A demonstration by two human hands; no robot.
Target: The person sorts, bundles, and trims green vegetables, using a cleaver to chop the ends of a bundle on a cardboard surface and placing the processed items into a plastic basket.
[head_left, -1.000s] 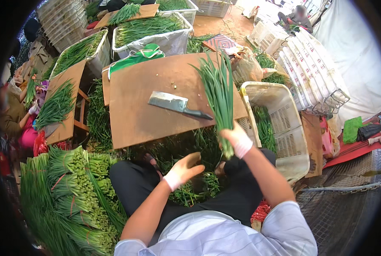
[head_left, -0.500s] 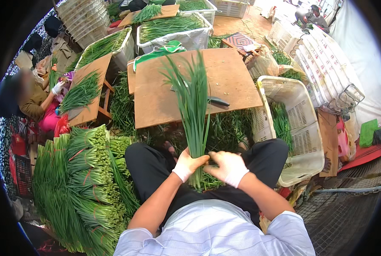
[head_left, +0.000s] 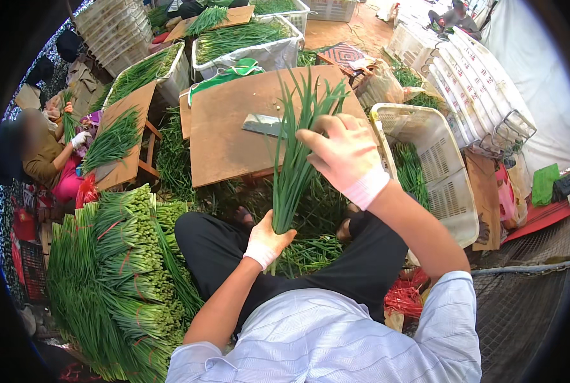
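Note:
My left hand (head_left: 271, 239), in a light glove, is wrapped round the lower part of a bunch of garlic chives (head_left: 290, 182), held upright above my lap. My gloved right hand (head_left: 345, 153) is raised at the bunch's upper leaves, fingers curled in against them. Whether a leaf is pinched there is hard to make out. Behind the leaves lies a broad knife blade (head_left: 264, 124) on the brown wooden board (head_left: 224, 150); its handle is hidden. Tied bundles of garlic chives (head_left: 116, 274) with red bands are stacked at my left.
A white plastic crate (head_left: 454, 191) with some chives stands at my right, near stacked white crates (head_left: 482, 83). Red ties (head_left: 407, 295) lie by my right thigh. Loose leaves (head_left: 310, 255) cover the ground between my legs. At the left, a co-worker (head_left: 49, 150) handles chives beside another board (head_left: 128, 159).
My right hand has risen from beside my left hand to the upper leaves. The bunch now leans right, and the knife's blade shows instead of its handle. My left hand keeps its grip.

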